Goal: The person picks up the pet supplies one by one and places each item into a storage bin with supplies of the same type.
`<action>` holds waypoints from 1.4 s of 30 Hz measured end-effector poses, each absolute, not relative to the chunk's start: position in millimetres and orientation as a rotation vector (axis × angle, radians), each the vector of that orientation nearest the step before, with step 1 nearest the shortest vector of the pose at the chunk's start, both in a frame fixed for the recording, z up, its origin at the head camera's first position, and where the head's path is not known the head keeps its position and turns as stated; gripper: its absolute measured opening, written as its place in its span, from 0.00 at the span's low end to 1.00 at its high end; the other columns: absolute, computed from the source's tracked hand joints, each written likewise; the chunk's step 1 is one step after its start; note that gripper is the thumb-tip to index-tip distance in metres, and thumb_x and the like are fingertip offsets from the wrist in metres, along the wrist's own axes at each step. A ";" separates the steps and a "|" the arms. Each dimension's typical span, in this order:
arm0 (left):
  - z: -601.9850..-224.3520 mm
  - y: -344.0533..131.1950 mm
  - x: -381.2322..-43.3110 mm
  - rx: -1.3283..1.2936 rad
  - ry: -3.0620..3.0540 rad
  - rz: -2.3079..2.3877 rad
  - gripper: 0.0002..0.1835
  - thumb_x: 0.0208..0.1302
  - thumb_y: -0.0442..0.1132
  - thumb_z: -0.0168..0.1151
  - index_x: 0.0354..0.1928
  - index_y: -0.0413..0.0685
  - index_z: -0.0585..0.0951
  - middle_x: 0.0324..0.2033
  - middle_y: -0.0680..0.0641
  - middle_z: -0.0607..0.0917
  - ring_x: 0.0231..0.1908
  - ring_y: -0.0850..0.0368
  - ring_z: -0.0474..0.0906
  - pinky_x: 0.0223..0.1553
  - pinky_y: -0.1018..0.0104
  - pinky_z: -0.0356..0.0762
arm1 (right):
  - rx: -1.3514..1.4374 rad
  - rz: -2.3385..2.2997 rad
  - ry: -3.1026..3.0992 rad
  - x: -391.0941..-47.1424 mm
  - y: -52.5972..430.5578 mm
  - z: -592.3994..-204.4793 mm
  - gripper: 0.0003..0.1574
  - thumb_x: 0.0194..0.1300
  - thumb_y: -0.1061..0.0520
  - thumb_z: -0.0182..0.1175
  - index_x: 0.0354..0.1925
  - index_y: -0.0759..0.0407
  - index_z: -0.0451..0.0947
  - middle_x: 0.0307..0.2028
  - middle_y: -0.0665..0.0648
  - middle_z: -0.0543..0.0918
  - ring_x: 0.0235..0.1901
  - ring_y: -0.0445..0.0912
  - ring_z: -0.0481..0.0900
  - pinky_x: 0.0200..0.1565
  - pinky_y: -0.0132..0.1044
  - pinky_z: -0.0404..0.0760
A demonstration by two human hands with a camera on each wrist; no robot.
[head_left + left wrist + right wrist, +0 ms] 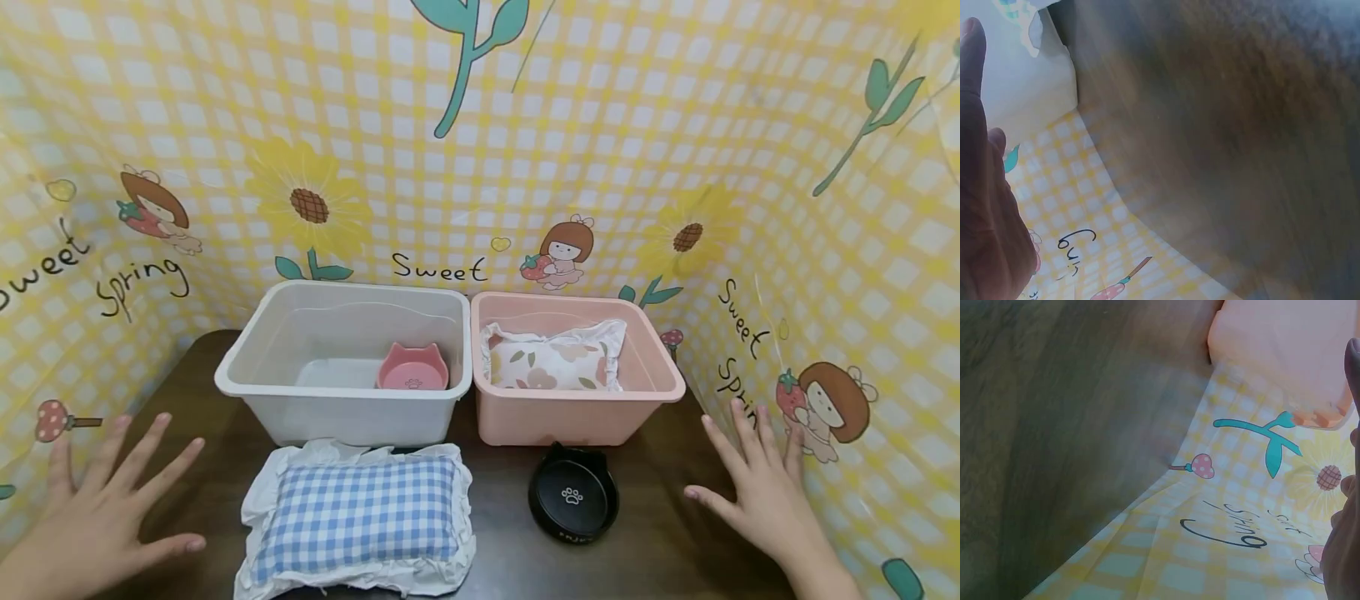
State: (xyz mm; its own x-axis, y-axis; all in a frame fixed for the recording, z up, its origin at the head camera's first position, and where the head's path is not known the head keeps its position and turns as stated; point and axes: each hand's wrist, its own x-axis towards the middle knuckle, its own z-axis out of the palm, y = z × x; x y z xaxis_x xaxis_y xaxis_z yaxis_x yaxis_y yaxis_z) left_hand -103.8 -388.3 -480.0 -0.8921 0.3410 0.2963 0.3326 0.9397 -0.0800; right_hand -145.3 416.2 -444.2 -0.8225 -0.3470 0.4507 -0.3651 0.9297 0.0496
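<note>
My left hand [112,508] is spread with straight fingers at the left of the table, holding nothing. Nearest to it lies a blue-and-white checked pillow [360,517] with a white ruffled edge. On the right, my right hand [765,492] is likewise spread and bare. A black cat-eared bowl [573,493] with a paw print sits to its left on the table. Behind these stand a white bin [352,417] and a pink bin [570,421], side by side. Inside the white one is a pink cat-eared bowl [413,367]; a floral ruffled pillow [555,358] lies in the pink one.
The dark wooden table [502,517] carries everything. A yellow checked cloth [465,192] with sunflowers and cartoon figures rises behind the bins and along both sides, close to each hand. In the left wrist view the tabletop [1210,137] is blurred.
</note>
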 end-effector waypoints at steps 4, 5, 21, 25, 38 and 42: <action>-481.2 -384.1 -102.9 -0.480 -2.807 0.006 0.68 0.47 0.76 0.70 0.83 0.69 0.41 0.81 0.44 0.27 0.76 0.36 0.12 0.61 0.26 0.04 | 0.507 0.113 -2.621 -147.8 414.3 -437.8 0.70 0.51 0.29 0.73 0.82 0.44 0.51 0.82 0.60 0.37 0.79 0.71 0.32 0.68 0.74 0.21; -481.4 -382.7 -103.1 -0.475 -2.817 -0.006 0.68 0.47 0.76 0.70 0.83 0.68 0.40 0.81 0.44 0.27 0.76 0.37 0.11 0.60 0.27 0.03 | 0.506 0.129 -2.619 -148.7 413.9 -436.3 0.70 0.51 0.29 0.74 0.82 0.44 0.51 0.83 0.60 0.37 0.79 0.71 0.32 0.68 0.75 0.21; -501.2 -358.7 -96.0 -0.504 -2.849 -0.251 0.68 0.49 0.68 0.75 0.83 0.60 0.42 0.81 0.46 0.28 0.77 0.39 0.13 0.60 0.32 0.00 | 0.484 0.421 -2.595 -156.0 410.5 -426.3 0.63 0.58 0.44 0.75 0.82 0.46 0.52 0.82 0.61 0.43 0.80 0.66 0.35 0.71 0.71 0.23; -507.9 -352.8 -91.6 -0.497 -2.857 -0.344 0.68 0.49 0.65 0.77 0.83 0.60 0.42 0.81 0.47 0.28 0.78 0.39 0.15 0.60 0.31 0.00 | 0.493 0.548 -2.553 -158.4 409.1 -422.6 0.59 0.58 0.49 0.76 0.80 0.50 0.57 0.82 0.60 0.46 0.80 0.67 0.39 0.71 0.73 0.26; -523.2 -328.8 -89.1 -0.457 -2.812 -0.732 0.66 0.47 0.55 0.81 0.83 0.58 0.48 0.81 0.37 0.48 0.78 0.26 0.36 0.62 0.17 0.19 | 0.462 0.769 -2.475 -165.7 405.1 -419.1 0.51 0.59 0.62 0.75 0.76 0.48 0.65 0.79 0.57 0.59 0.80 0.55 0.49 0.75 0.67 0.42; -526.0 -321.8 -89.4 -0.474 -2.770 -0.842 0.65 0.46 0.52 0.83 0.82 0.58 0.52 0.79 0.34 0.55 0.76 0.24 0.44 0.60 0.13 0.32 | 0.447 0.800 -2.476 -169.9 403.5 -419.0 0.48 0.60 0.62 0.74 0.75 0.46 0.67 0.78 0.59 0.62 0.79 0.55 0.50 0.74 0.68 0.46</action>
State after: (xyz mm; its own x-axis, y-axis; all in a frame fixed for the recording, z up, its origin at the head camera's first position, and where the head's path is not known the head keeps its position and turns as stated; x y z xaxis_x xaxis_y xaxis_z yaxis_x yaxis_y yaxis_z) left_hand -89.4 -321.8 -526.0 -0.9269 0.2423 0.2866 0.3608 0.7853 0.5031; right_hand -169.9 403.5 -419.0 -0.8228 -0.1526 0.5474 -0.4440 0.7739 -0.4516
